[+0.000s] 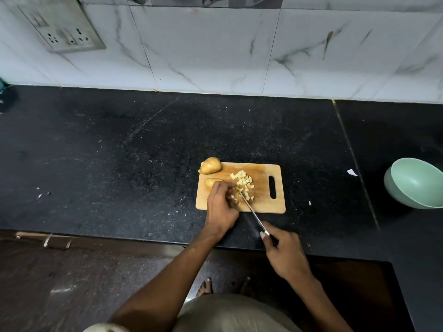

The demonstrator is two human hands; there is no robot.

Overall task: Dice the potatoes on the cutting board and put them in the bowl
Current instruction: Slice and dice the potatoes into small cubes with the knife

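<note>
A wooden cutting board (263, 204) lies on the black counter. A pile of diced potato (244, 182) sits in its middle. One unpeeled potato piece (210, 165) rests at the board's far left corner, and a second potato piece (211, 181) lies just behind my left hand. My left hand (221, 207) presses down on potato pieces at the board's near side, fingers curled. My right hand (286, 255) grips the handle of a knife (251, 209), whose tip touches the pieces beside my left fingers. A pale green bowl (414, 188) stands empty at the far right.
The black granite counter (119, 152) stretches left of the board, with small scraps on it (352, 172). A white marble-tiled wall with a switch panel (62, 29) rises behind. The counter's front edge (143, 238) runs just below my left wrist; my bare feet show on the floor.
</note>
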